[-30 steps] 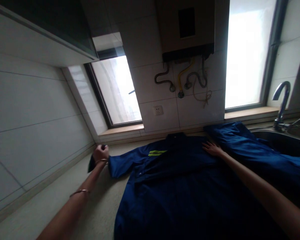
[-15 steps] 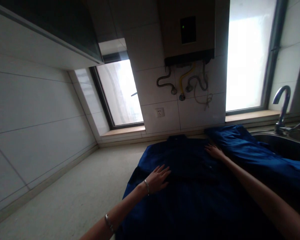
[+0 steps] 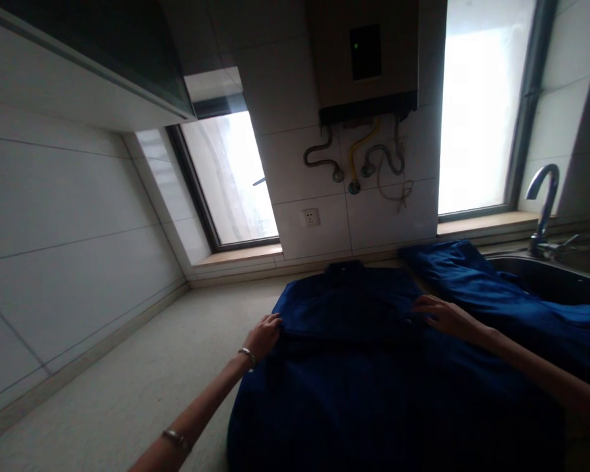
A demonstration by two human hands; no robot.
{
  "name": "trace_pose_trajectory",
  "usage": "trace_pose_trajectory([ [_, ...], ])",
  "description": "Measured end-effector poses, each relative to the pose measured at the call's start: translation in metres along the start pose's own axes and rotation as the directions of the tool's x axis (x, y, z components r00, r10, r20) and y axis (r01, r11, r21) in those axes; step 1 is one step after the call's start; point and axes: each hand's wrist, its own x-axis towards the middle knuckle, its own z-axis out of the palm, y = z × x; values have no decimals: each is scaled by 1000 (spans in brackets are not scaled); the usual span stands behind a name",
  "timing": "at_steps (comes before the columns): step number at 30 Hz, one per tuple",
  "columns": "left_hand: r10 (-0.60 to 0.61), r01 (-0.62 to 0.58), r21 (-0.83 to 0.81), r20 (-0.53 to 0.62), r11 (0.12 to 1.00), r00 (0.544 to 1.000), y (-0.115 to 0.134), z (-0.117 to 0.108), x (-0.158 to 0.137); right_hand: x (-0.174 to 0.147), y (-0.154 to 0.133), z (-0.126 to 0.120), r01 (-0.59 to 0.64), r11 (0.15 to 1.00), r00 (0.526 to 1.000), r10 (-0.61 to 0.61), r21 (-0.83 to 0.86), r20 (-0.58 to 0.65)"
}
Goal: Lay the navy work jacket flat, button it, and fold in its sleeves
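Observation:
A dark blue collared shirt (image 3: pixel 344 367) lies spread over the counter, its collar toward the wall. My left hand (image 3: pixel 263 337), with bangles on the wrist and forearm, is closed on the shirt's left edge below the shoulder. On the opposite side my right hand (image 3: pixel 442 316) has its fingers bent together at the shirt's right edge, pinching the cloth. Shadow hides part of those fingertips. Another blue garment (image 3: pixel 476 285) lies loosely to the right, between the shirt and the sink.
The pale countertop (image 3: pixel 142 373) runs along the left. At the right are a dark sink (image 3: pixel 545 280) and a chrome faucet (image 3: pixel 543 203). A water heater (image 3: pixel 366 59) with pipes hangs above a wall socket (image 3: pixel 310 217). An overhead cabinet (image 3: pixel 88 59) juts in at upper left.
My left hand has moved left from flat on the shirt to grip its edge. My right hand has come nearer and slightly right, its spread fingers now bent. The shirt's edges have shifted.

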Motion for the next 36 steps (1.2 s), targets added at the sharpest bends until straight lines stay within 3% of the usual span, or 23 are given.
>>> trace_pose_trajectory([
  [3, -94, 89, 67, 62, 994, 994, -1, 9, 5, -8, -14, -2, 164, 971, 986, -158, -175, 43],
  [6, -168, 161, 77, 97, 984, 981, -6, 19, 11, -6, -21, 4, 295, 908, 952, -307, -298, 6],
  [10, -250, 251, -14, 37, 968, 967, -20, 26, 16, -3, -23, 6, 362, 890, 918, -392, -279, -58],
  [12, -280, 280, -4, 36, 960, 959, -27, 27, 18, -4, -21, 4, 339, 922, 927, -361, -186, -101],
  [16, -208, 204, 64, 58, 977, 976, -33, 28, 21, -16, -9, 3, 258, 965, 951, -247, 38, -189],
  [22, -270, 268, 75, 28, 961, 962, -31, 32, 19, -49, 16, 14, 153, 985, 983, -143, 81, -117],
  [25, -237, 238, 47, -33, 970, 971, -27, 32, 16, -55, 18, 19, 107, 984, 989, -91, 146, -113],
  [28, -168, 171, 32, -89, 985, 982, -19, 28, 15, -51, 17, 22, -63, 968, 968, 118, 242, -220],
  [30, -179, 181, 15, -82, 983, 980, -13, 26, 15, -46, 17, 25, -255, 885, 908, 357, 388, -217],
  [32, -236, 236, 7, -42, 972, 971, -9, 24, 16, -42, 15, 28, -423, 699, 836, 546, 577, -49],
  [34, -275, 275, 14, -7, 961, 961, -7, 25, 18, -39, 9, 29, -516, 482, 788, 592, 708, 170],
  [36, -256, 256, 25, 7, 966, 967, -8, 27, 21, -38, 0, 28, -534, 351, 769, 580, 769, 269],
])
